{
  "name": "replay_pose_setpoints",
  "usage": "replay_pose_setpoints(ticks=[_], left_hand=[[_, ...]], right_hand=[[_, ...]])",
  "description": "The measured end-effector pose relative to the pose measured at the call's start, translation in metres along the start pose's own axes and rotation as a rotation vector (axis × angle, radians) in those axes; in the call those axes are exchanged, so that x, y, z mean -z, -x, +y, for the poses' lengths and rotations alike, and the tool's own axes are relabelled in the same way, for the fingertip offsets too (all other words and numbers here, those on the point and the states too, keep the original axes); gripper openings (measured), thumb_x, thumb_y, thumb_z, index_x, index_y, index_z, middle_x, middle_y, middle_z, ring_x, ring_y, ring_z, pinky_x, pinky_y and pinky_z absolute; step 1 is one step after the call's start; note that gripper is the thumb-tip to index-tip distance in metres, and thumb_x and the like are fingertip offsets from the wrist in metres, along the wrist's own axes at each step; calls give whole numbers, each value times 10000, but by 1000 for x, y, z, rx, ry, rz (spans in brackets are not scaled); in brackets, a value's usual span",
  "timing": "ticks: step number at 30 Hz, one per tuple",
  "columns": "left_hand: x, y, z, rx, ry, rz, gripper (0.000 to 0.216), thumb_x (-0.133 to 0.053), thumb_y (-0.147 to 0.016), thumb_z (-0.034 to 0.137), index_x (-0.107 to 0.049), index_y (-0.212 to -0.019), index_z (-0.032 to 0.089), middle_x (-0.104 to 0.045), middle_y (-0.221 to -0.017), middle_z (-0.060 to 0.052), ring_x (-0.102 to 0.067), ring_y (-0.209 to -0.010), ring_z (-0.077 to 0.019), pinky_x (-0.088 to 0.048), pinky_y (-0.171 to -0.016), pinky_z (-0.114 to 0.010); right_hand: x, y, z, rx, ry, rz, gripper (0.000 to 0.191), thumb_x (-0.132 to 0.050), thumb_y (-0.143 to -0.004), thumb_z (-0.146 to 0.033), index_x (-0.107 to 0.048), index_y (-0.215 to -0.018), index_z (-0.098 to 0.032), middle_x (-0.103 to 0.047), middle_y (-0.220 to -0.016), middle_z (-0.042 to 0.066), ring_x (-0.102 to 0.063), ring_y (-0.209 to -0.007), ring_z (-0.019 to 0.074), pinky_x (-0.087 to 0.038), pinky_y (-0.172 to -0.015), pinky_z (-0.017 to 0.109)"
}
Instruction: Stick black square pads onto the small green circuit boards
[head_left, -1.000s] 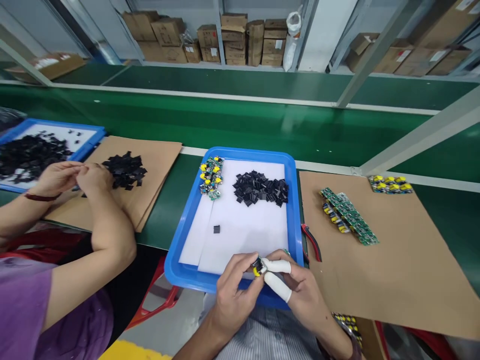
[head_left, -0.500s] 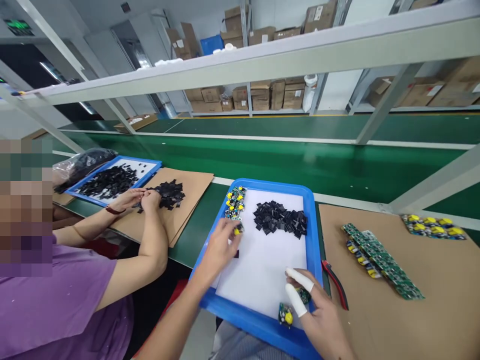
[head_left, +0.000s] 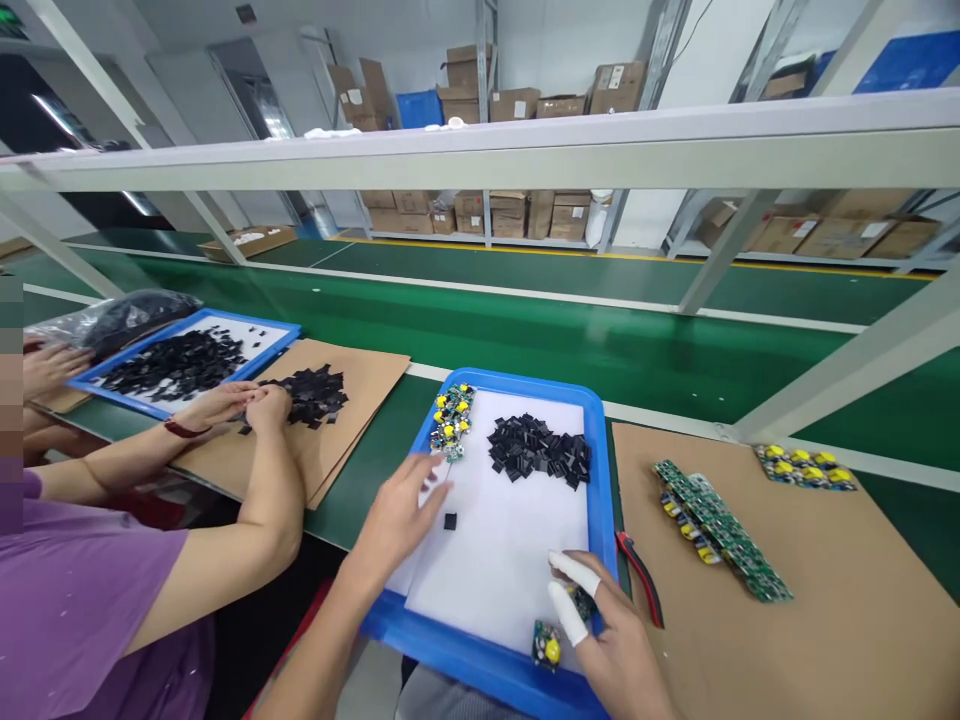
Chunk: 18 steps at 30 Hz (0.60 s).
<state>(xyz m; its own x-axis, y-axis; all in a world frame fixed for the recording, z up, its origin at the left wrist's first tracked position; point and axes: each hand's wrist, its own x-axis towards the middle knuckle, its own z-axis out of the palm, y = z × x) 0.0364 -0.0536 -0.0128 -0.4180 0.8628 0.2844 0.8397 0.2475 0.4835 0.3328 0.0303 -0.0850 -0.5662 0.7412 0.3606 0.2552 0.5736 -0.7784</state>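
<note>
Left hand (head_left: 397, 515) drew back — green conveyor (head_left: 525, 330), shelving behind.

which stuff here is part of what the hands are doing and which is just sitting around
In hand:
left hand by the stacked boards
right hand beside a small board
black parts pile
blue tray

Lying about:
red cutters
board row
neighbour's tray
cartons

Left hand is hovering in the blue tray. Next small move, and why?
Probably lower the left hand onto the single small black square part on the white sheet of the blue plastic tray: its fingertips sit open just left of it, while the right hand already rests beside a small green circuit board.
</note>
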Motion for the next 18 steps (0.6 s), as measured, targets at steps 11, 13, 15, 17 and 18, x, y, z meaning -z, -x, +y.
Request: replay_pose_setpoints(ticks=[11,13,15,17,18], left_hand=[[-32,72,72,-167,269,-417,317,-703,-942,304,-668,-1254,262,-732,-1148,-80,-711,-1054,-279,-591,-950,-386],[-48,77,85,-198,258,-525,414,-820,-842,370,-691,-1219,253,-736,-1091,-75,-714,-1011,-306,-604,-891,-397],[-63,81,90,-205,210,-580,463,-896,-748,407,-726,-1144,237,-732,-1046,-78,-712,-971,-322,-607,-834,-396],[-76,83,88,-223,189,-586,417,-921,-712,404,-754,-1053,232,-726,-1021,-73,-707,-950,-311,-597,-806,-371],[-80,85,86,-235,193,-577,376,-921,-714,399,-762,-1011,232,-723,-1011,-66,-704,-938,-299,-590,-797,-356]], right_hand=[[-8,-131,-8,260,428,-410,405,-486,-807,62,-694,-1082,-151,-667,-1180,117,-617,-1134,248,-530,-1017,366],[-27,-147,-11,276,481,-426,414,-476,-744,107,-715,-973,-142,-670,-1130,127,-605,-1092,263,-521,-996,385],[-42,-157,-12,289,536,-438,393,-467,-740,121,-721,-888,-140,-667,-1086,145,-589,-1057,280,-510,-976,420],[-51,-163,-12,299,580,-445,377,-456,-769,119,-720,-839,-140,-661,-1051,159,-577,-1027,293,-499,-957,451],[-53,-164,-11,305,594,-447,373,-452,-782,116,-718,-826,-141,-658,-1038,162,-572,-1017,297,-495,-948,460]])
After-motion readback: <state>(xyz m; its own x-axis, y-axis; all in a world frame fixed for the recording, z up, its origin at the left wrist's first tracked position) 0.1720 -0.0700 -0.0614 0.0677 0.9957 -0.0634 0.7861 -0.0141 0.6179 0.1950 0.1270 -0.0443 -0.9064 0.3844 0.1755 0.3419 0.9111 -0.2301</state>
